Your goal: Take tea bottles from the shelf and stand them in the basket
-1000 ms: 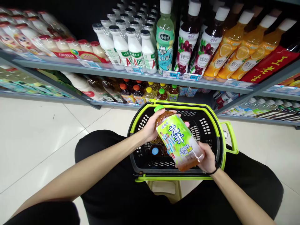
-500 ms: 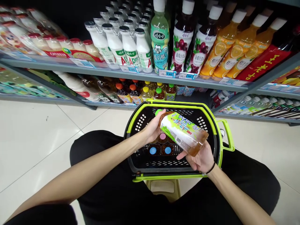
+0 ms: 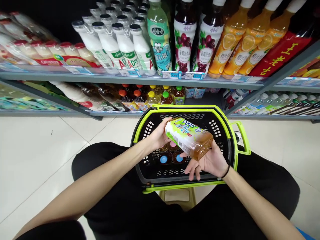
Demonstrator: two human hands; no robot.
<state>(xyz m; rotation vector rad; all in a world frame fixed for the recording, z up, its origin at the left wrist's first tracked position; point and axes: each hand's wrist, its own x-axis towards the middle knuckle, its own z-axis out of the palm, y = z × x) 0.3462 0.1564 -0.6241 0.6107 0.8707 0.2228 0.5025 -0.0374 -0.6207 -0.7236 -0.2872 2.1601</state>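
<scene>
A tea-coloured bottle with a green and white label [image 3: 186, 135] lies tilted above the black basket with lime trim [image 3: 160, 181]. My left hand [image 3: 159, 134] is wrapped round its cap end, and the cap is hidden. Beneath the bottle's base, my right hand [image 3: 212, 161] has its fingers spread, with the base against its thumb side. Inside the basket stand several bottles, among them one with a blue cap [image 3: 163, 159] and one with a pink cap [image 3: 173, 144].
Ahead runs a shelf edge [image 3: 100, 77] with white milk bottles [image 3: 120, 50], grape drinks [image 3: 184, 43] and orange drinks [image 3: 226, 50]. Smaller bottles fill the lower shelf. The basket's lime handle [image 3: 243, 138] juts right. A beige stool [image 3: 177, 196] shows under the basket.
The bottle has rolled a little and shifted left, and its base now faces me more. The fingers of my right hand have spread further. The view has tilted slightly.
</scene>
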